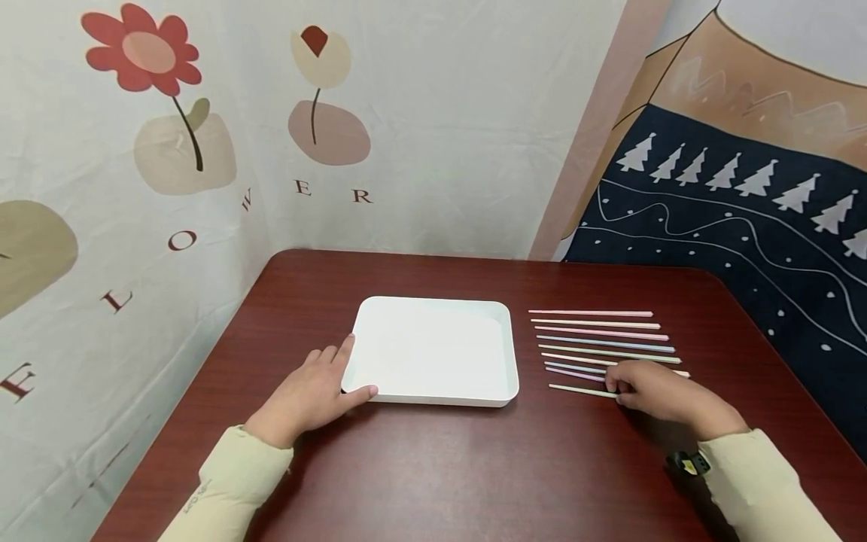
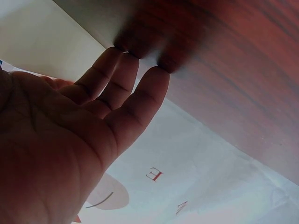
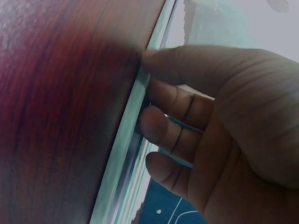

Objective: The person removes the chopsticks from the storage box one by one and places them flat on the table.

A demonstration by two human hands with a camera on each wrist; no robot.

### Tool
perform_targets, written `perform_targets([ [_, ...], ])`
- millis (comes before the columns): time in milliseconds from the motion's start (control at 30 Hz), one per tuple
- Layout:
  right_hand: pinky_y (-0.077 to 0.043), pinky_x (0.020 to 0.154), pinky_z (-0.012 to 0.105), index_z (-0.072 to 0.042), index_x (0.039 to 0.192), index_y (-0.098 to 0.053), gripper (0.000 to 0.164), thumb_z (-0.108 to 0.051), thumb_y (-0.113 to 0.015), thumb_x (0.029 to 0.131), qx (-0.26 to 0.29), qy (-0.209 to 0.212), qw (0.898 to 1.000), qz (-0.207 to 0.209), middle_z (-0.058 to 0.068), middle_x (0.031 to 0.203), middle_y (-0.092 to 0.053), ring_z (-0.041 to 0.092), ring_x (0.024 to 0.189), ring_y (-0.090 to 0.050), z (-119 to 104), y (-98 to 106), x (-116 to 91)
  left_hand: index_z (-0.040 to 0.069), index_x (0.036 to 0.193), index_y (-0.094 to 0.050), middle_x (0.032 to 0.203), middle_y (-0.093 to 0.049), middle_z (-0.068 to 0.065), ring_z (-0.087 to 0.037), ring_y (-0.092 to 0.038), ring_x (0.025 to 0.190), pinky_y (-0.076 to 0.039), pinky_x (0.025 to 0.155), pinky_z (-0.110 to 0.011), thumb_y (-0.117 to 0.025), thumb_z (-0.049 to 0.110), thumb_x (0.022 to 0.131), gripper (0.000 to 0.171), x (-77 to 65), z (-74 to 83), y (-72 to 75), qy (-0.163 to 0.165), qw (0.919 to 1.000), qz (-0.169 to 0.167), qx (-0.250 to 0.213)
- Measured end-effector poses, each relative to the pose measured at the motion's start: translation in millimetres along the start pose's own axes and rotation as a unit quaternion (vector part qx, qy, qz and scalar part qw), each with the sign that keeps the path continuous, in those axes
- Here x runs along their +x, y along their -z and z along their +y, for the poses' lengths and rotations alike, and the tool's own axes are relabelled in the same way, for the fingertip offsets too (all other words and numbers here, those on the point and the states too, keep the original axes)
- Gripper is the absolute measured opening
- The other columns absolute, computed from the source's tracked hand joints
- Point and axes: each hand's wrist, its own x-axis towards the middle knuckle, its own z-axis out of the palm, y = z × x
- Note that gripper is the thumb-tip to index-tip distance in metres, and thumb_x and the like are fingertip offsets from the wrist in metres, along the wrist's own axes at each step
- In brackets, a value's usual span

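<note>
A white rectangular tray [image 1: 433, 350] lies on the dark red-brown table. At its lower left corner rests my left hand [image 1: 305, 395], thumb along the near rim and index finger at the left side. In the left wrist view the fingers [image 2: 140, 100] are extended, their tips touching the tabletop. To the right of the tray, my right hand [image 1: 660, 395] pinches the nearest chopstick, a pale green one [image 1: 579, 390], between thumb and fingers. That green chopstick [image 3: 117, 149] runs past the thumb tip in the right wrist view, close to the tabletop.
Several more pastel chopsticks, among them a pink one [image 1: 589, 312] and a blue one [image 1: 603, 343], lie in a row beyond my right hand. Behind the table [image 1: 433, 474] hangs a white cloth [image 1: 433, 113] with flower prints, and a dark blue tree-print cloth [image 1: 731, 233] stands at the right.
</note>
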Motion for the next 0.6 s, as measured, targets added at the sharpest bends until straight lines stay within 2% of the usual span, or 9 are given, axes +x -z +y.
perform_targets([
  [267, -0.041, 0.062, 0.028, -0.019, 0.089, -0.062, 0.019, -0.002, -0.07, 0.088, 0.026, -0.003, 1.0, 0.011, -0.012, 0.077, -0.051, 0.004, 0.069, -0.046, 4, 7, -4, -0.003, 0.155, -0.022, 0.135, -0.05, -0.023, -0.04, -0.045, 0.121, -0.042, 0.096, -0.052, -0.047, 0.077, 0.088, 0.108, 0.4, 0.6, -0.5, 0.002, 1.0, -0.007, 0.001],
  [467, -0.043, 0.062, 0.029, -0.017, 0.091, -0.065, 0.012, -0.007, -0.07, 0.09, 0.0, -0.016, 0.997, 0.074, -0.012, 0.079, -0.054, 0.006, 0.07, -0.048, 12, 14, -8, -0.003, 0.156, -0.021, 0.135, -0.049, -0.023, -0.04, -0.046, 0.12, -0.042, 0.096, -0.053, -0.042, 0.081, 0.087, 0.111, 2.1, -1.6, -1.1, -0.002, 0.9999, -0.01, -0.005],
  [533, -0.048, 0.067, 0.034, -0.013, 0.094, -0.067, 0.008, -0.008, -0.071, 0.09, -0.02, -0.028, 0.994, 0.1, -0.007, 0.085, -0.059, 0.01, 0.075, -0.053, 15, 17, -10, -0.003, 0.156, -0.018, 0.137, -0.048, -0.023, -0.041, -0.046, 0.122, -0.042, 0.097, -0.053, -0.041, 0.081, 0.087, 0.111, 2.3, -2.7, -0.6, -0.003, 0.9998, -0.014, -0.012],
  [600, -0.051, 0.074, 0.044, -0.008, 0.101, -0.067, 0.011, -0.009, -0.071, 0.09, -0.034, -0.043, 0.991, 0.122, 0.005, 0.095, -0.063, 0.022, 0.084, -0.059, 18, 18, -11, -0.004, 0.156, -0.016, 0.138, -0.047, -0.024, -0.043, -0.045, 0.122, -0.041, 0.097, -0.054, -0.041, 0.078, 0.089, 0.109, 1.8, -3.5, 1.4, -0.005, 0.9997, -0.012, -0.021],
])
